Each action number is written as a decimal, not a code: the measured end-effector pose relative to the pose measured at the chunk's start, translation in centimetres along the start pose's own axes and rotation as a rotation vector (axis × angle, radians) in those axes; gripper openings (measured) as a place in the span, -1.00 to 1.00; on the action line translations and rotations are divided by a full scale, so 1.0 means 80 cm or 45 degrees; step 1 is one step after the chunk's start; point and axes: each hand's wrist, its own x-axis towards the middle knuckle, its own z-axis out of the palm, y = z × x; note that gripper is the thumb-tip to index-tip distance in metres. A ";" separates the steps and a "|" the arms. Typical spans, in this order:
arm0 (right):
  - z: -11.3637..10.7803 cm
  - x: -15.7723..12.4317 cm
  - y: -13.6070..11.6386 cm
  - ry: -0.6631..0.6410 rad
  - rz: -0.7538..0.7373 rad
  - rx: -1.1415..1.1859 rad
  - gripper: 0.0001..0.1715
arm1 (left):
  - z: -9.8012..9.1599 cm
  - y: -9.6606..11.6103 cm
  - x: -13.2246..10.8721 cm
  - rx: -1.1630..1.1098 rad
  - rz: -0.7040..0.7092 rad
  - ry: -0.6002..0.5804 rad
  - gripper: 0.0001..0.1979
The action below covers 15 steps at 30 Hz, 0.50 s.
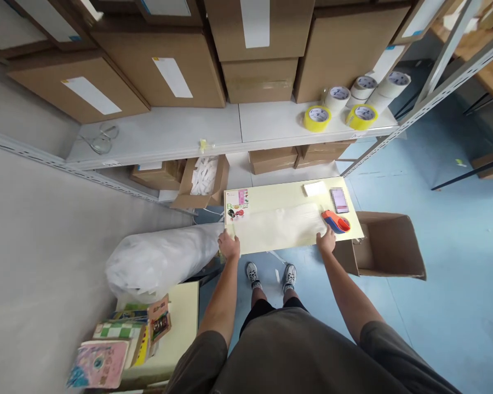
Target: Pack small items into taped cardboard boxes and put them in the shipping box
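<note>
A whitish, see-through sheet of wrapping film [279,224] lies stretched along a small pale-yellow table [271,195]. My left hand [229,245] is closed on the sheet's near left end, at the table's front corner. At the other end, my right hand [326,241] pinches the near right part of the sheet, just below an orange and blue tape dispenser [336,222]. A booklet or card with a colourful printed cover [236,204] rests at the table's back left. Toward the back right are a small white pad [314,189] and a purplish card-like item [339,200].
Behind the table, a grey shelf [181,128] carries cardboard boxes [176,71] and tape rolls [317,118]. An open carton [388,246] stands right on the blue floor. To the left are a large white plastic-wrapped roll [160,257] and a stand with several books [102,364].
</note>
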 end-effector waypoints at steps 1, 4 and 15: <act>0.006 -0.011 -0.006 -0.092 -0.155 -0.059 -0.27 | 0.004 0.000 -0.010 0.040 0.111 -0.097 -0.38; 0.034 -0.042 -0.025 -0.533 -0.488 -0.257 -0.29 | 0.021 0.001 -0.034 0.126 0.356 -0.452 -0.43; 0.126 -0.088 -0.140 -0.789 -0.727 -0.380 -0.26 | 0.016 -0.026 0.014 -0.023 0.385 -0.454 -0.36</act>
